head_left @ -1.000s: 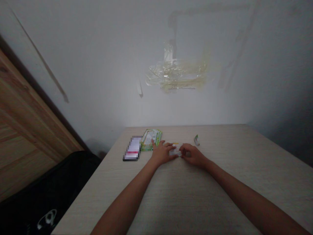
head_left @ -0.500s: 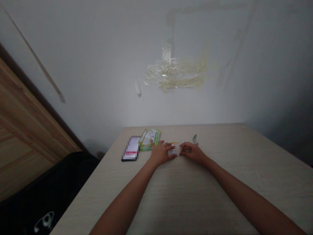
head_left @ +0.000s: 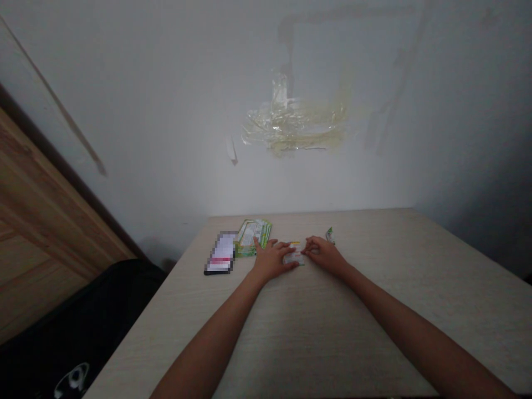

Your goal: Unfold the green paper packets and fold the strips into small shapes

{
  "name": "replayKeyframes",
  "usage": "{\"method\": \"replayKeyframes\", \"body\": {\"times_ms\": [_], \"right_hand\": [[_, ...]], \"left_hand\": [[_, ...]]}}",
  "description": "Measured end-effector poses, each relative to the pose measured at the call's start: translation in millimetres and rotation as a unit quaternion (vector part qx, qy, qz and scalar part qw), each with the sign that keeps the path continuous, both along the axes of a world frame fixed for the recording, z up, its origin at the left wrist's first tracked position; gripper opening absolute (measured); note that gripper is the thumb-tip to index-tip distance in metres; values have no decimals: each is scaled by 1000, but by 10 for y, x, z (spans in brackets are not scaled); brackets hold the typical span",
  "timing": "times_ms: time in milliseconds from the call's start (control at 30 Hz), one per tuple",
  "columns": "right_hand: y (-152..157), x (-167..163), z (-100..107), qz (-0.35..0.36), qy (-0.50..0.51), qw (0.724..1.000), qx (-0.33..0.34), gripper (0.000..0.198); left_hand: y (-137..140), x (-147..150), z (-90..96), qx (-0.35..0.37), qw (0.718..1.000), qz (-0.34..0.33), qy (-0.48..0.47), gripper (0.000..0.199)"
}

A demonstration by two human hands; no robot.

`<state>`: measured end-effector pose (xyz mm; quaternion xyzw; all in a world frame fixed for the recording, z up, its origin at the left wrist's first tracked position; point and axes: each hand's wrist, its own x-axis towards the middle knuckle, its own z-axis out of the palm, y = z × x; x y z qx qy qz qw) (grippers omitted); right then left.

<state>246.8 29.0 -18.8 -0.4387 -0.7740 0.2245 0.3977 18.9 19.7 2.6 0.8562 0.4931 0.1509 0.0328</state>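
A small white card or packet (head_left: pixel 293 256) with a yellow strip and a green edge lies flat on the table between my hands. My left hand (head_left: pixel 272 260) rests over its left part, fingers spread and thumb along the near edge. At the card's right edge, the fingertips of my right hand (head_left: pixel 324 254) are drawn together in a pinch. Whether anything is between them is too small to tell. Beyond my left fingers lies a stack of green and white packets (head_left: pixel 251 235). Behind my right hand stands a small green and white scrap (head_left: pixel 330 235).
A phone (head_left: pixel 221 252), its screen blurred out, lies left of the stack on the pale wooden table (head_left: pixel 332 332). The wall (head_left: pixel 174 111) with old clear tape (head_left: pixel 295 127) rises behind. A black bag-like item (head_left: pixel 103 310) and wooden panel (head_left: pixel 33 210) are at left.
My right hand has shifted slightly left, with its fingertips closer together at the card's edge. My left hand stays over the card. The whole view has drifted a little.
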Motion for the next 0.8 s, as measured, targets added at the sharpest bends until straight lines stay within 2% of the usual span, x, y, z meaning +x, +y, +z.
{"method": "replayKeyframes", "body": {"times_ms": [267, 533, 800], "right_hand": [[155, -55, -85, -67, -39, 996, 40, 8], [164, -97, -61, -110, -119, 984, 74, 9], [125, -137, -30, -126, -170, 975, 66, 19]], "left_hand": [[-15, -4, 21, 6, 1000, -1, 14, 49], [-13, 0, 9, 15, 1000, 3, 20, 49], [-3, -4, 15, 5, 1000, 3, 31, 52]]}}
